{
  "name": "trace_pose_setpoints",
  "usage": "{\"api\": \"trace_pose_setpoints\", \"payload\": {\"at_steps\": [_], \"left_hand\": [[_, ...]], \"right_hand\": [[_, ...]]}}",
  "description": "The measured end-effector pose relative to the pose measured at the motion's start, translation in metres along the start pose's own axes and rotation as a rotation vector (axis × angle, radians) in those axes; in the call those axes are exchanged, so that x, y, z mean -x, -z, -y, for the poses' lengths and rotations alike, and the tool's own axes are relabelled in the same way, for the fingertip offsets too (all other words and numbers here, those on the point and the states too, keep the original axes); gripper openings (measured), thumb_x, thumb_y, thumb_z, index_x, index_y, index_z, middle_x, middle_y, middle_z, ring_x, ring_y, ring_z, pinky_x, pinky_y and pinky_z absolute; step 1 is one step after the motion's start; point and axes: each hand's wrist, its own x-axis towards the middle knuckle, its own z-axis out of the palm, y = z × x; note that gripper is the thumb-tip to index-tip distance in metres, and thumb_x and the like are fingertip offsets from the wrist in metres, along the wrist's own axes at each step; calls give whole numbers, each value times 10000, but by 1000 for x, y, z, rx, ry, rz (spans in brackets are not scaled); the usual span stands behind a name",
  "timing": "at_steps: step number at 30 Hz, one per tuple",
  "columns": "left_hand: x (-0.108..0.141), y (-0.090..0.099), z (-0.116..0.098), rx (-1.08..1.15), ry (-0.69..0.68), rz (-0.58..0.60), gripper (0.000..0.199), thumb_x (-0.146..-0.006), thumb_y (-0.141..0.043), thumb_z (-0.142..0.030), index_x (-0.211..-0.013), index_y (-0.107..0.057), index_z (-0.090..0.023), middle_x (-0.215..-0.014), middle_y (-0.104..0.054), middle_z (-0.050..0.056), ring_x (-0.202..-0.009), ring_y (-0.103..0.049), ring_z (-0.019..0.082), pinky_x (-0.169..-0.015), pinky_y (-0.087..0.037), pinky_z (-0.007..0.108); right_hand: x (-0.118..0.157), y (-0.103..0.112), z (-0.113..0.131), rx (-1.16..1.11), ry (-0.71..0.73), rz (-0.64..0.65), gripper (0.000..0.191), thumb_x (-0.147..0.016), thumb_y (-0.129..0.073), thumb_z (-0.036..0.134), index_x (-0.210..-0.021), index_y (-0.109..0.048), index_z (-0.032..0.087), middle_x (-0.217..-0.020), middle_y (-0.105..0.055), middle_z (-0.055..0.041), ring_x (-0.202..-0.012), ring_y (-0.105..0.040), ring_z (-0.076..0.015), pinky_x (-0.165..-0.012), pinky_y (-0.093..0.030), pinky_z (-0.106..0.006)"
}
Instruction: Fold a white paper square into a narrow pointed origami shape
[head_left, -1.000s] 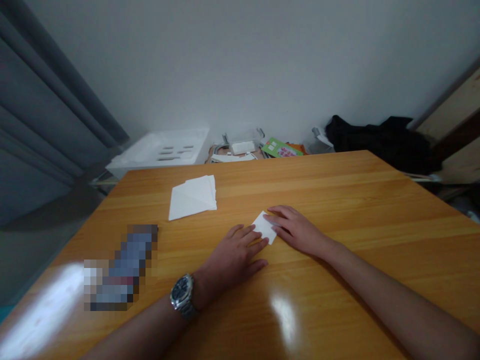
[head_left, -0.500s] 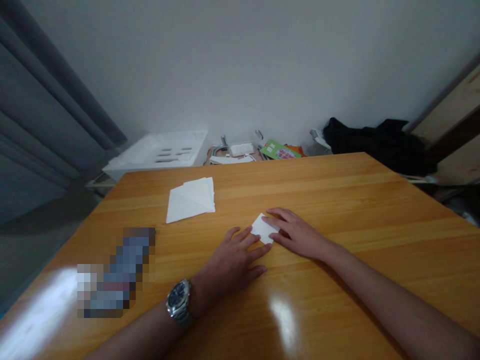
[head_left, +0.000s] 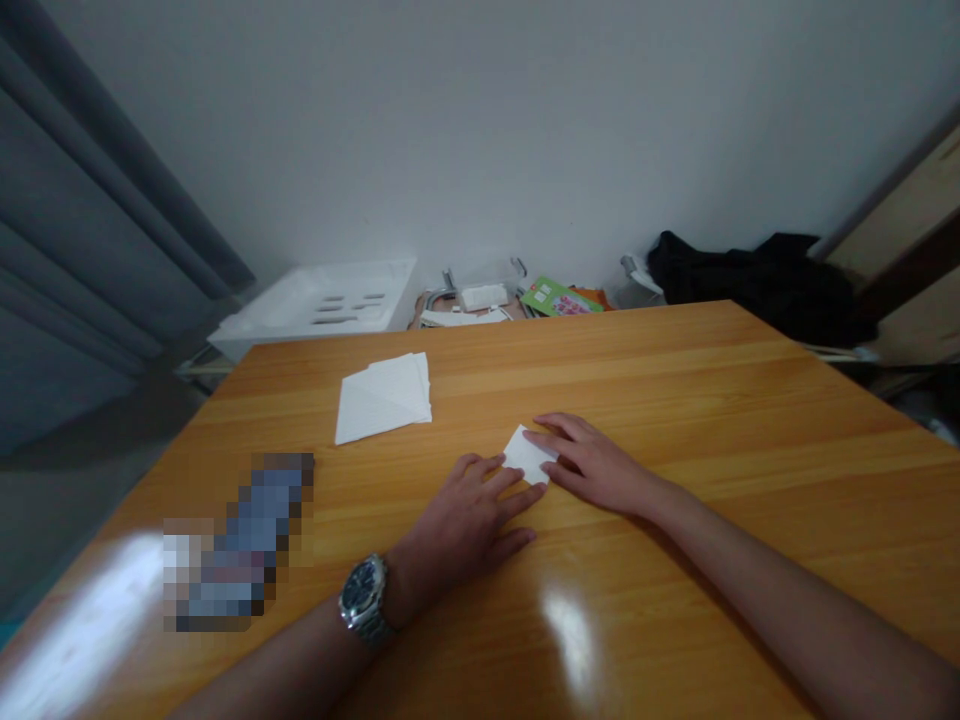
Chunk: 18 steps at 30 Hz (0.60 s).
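A small white square of paper (head_left: 526, 458) lies flat on the table between my hands, one corner pointing away from me. My left hand (head_left: 471, 518) wears a metal wristwatch (head_left: 363, 590) and rests with spread fingers, its fingertips on the paper's left and near edges. From the right, my right hand (head_left: 600, 467) reaches over with fingers apart, touching the paper's right side and covering that corner. Farther back on the left sits a small pile of larger white paper sheets (head_left: 384, 397), apart from both hands.
The wooden table (head_left: 712, 400) shows glare in front. A pixelated flat object (head_left: 255, 540) lies at left. Past the far edge are a white foam tray (head_left: 300, 295), a green booklet (head_left: 559, 298) and black cloth (head_left: 750, 285), against a wall. A grey curtain (head_left: 90, 180) hangs at left.
The whole view has shifted very slightly. Both hands and the paper stay in nearly the same places, with hardly any finger movement.
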Motion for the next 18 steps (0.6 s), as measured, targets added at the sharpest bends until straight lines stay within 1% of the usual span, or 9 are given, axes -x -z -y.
{"api": "trace_pose_setpoints", "payload": {"at_steps": [4, 8, 12, 15, 18], "left_hand": [[1, -3, 2, 14, -14, -13, 484, -959, -570, -463, -1386, -534, -239, -1350, -612, 75, -1325, -480, 328, -1103, -338, 500], [1, -2, 2, 21, -19, -5, 496, -958, -572, -466, -1399, -522, -243, -1351, -609, 73, -1351, -460, 322, -1121, -323, 500], [0, 0, 0, 25, -19, 4, 495, -960, -569, -457, -1401, -517, -238, -1340, -614, 80, -1344, -467, 320, -1114, -331, 501], [-1, 0, 1, 26, -18, -2, 491, -954, -579, -458, -1389, -529, -234, -1331, -621, 79, -1336, -477, 322, -1099, -346, 498], [-1, -1, 1, 27, -12, -18, 487, -949, -587, -468, -1377, -544, -241, -1327, -626, 78, -1326, -488, 323, -1087, -354, 500]], "right_hand": [[0, 1, 1, 36, 10, 20, 464, -1017, -474, 332, -1474, -492, 250, -1476, -473, -149, -1349, -434, -284, -1124, -388, -502], [-3, 3, 7, 95, 6, 35, 459, -1042, -409, 389, -1488, -472, 302, -1506, -454, -128, -1372, -413, -287, -1137, -365, -511], [-6, 2, 13, 166, -10, 65, 443, -1044, -387, 426, -1466, -498, 346, -1556, -405, -100, -1394, -394, -304, -1141, -346, -531], [-7, 1, 13, 180, -39, 73, 452, -1050, -361, 427, -1471, -493, 332, -1551, -416, -98, -1387, -408, -296, -1141, -352, -519], [-8, 0, 11, 167, -76, 53, 467, -1058, -324, 411, -1485, -477, 300, -1532, -437, -108, -1370, -429, -286, -1135, -370, -506]]}}
